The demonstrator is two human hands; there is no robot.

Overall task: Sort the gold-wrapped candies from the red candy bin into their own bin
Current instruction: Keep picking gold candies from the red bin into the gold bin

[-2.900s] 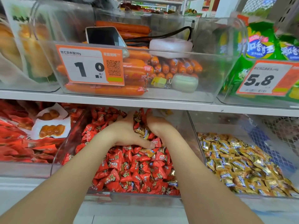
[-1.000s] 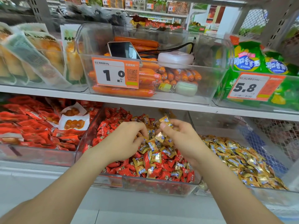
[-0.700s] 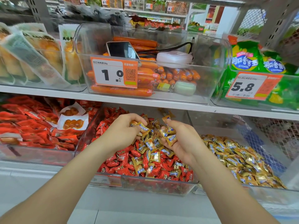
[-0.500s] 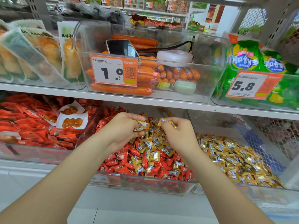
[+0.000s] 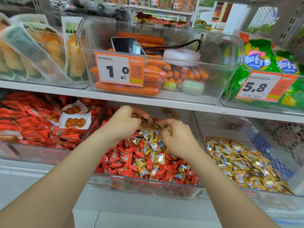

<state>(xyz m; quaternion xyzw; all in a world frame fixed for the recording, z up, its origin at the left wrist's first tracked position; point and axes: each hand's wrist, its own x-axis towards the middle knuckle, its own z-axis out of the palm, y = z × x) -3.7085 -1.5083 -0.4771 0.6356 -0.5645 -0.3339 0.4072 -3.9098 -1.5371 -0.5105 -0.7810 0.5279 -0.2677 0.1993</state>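
The clear red candy bin on the lower shelf holds red-wrapped candies with a heap of gold-wrapped candies mixed in at its middle and back. My left hand is at the back of the heap, fingers curled around gold candies. My right hand is beside it on the right, pinching gold candies between thumb and fingers. The gold candy bin stands directly to the right, filled with gold-wrapped candies.
The shelf board hangs low over the bins' backs. Above it stands a clear bin of sausages with a phone and a white case. Red snack packs fill the left bin. Green bags sit upper right.
Both hands went from raking deep in the red candies to picking gold candies off the heap. Since half a second ago they have sunk a little onto it, still holding gold candies.
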